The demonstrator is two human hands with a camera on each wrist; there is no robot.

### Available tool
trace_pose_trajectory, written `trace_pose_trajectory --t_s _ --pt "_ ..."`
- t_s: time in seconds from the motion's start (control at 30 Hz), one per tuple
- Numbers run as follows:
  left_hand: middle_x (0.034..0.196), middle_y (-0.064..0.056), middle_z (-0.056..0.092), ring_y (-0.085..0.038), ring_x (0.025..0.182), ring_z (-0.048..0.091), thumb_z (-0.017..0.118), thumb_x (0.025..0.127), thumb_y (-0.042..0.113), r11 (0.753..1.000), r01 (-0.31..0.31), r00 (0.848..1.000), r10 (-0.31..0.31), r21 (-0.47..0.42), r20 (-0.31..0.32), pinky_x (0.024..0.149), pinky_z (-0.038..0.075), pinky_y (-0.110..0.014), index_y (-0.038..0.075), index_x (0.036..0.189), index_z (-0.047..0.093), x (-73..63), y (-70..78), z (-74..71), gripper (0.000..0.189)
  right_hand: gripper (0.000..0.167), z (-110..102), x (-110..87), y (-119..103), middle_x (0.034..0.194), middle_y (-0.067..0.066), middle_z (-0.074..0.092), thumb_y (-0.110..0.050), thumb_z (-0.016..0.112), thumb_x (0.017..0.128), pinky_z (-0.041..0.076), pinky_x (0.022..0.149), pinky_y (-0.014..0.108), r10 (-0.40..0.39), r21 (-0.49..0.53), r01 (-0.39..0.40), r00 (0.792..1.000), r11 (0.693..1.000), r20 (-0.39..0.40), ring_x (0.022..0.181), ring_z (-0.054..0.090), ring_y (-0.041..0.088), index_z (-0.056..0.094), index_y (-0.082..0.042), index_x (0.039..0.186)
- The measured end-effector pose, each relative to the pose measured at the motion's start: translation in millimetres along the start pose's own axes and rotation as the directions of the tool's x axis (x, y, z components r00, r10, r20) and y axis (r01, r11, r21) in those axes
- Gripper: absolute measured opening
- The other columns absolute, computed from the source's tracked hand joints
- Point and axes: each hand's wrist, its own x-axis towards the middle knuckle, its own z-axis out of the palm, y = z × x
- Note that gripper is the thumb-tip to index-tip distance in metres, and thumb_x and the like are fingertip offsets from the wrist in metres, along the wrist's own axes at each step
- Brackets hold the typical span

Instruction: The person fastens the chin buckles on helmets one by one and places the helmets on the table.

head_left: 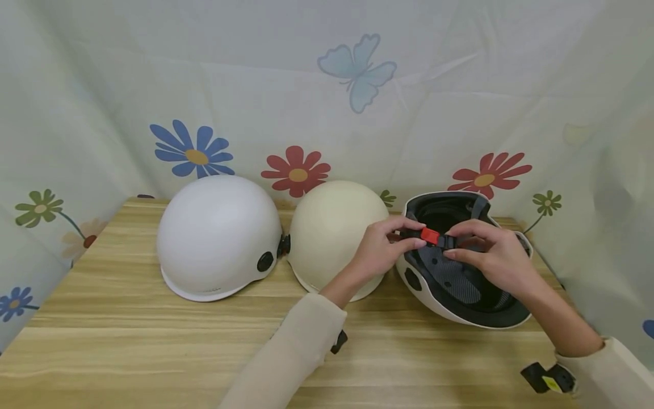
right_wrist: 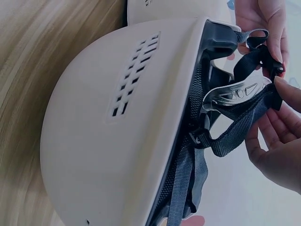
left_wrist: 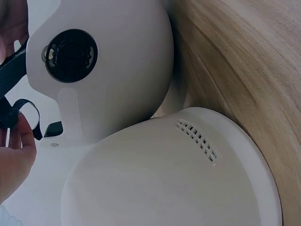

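Note:
A white helmet (head_left: 429, 304) lies upside down at the right, its dark padded inside facing up. Over its opening, both hands hold the chin strap's buckle (head_left: 430, 235), which has a red part and a black part. My left hand (head_left: 378, 247) pinches the strap beside the red part between thumb and fingers. From the other side, my right hand (head_left: 495, 258) pinches the black end. Seen from the right wrist, black webbing straps (right_wrist: 244, 127) run from the helmet's rim up to the fingers, past a clear plastic piece (right_wrist: 235, 94).
Two more helmets stand upright to the left: a white one (head_left: 214, 233) and a cream one (head_left: 334, 233), close together. The cream one sits beside the upturned helmet, behind my left forearm. All rest on a wooden table (head_left: 128, 341), with a flower-printed curtain (head_left: 245, 85) behind.

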Motion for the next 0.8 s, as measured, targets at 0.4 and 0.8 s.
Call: trace_pose_trajectory --t_s 0.4,0.8 --pt "0.107 -0.011 0.064 -0.01 0.094 0.055 0.068 0.08 0.008 0.998 -0.065 0.998 0.065 -0.004 -0.002 0.073 0.047 -0.017 0.001 0.113 0.064 0.9 3.2 7.8 0.034 0.023 0 0.2 -3 0.091 0.005 0.061 -0.002 0.072 0.076 0.048 0.066 0.015 -0.002 -0.011 0.002 1.0 1.0 0.003 0.076 0.058 0.006 0.064 -0.004 0.097" --pt "0.111 -0.006 0.062 -0.007 0.099 0.054 0.066 0.082 0.012 0.998 -0.055 0.998 0.055 0.043 0.009 0.072 0.046 -0.015 0.005 0.117 0.062 0.0 5.8 11.1 0.036 0.025 3 1.0 -4 0.09 0.006 0.062 -0.001 0.075 0.073 0.045 0.068 0.01 -0.02 -0.037 0.019 0.999 0.999 -0.036 0.076 0.056 0.002 0.065 -0.003 0.096"
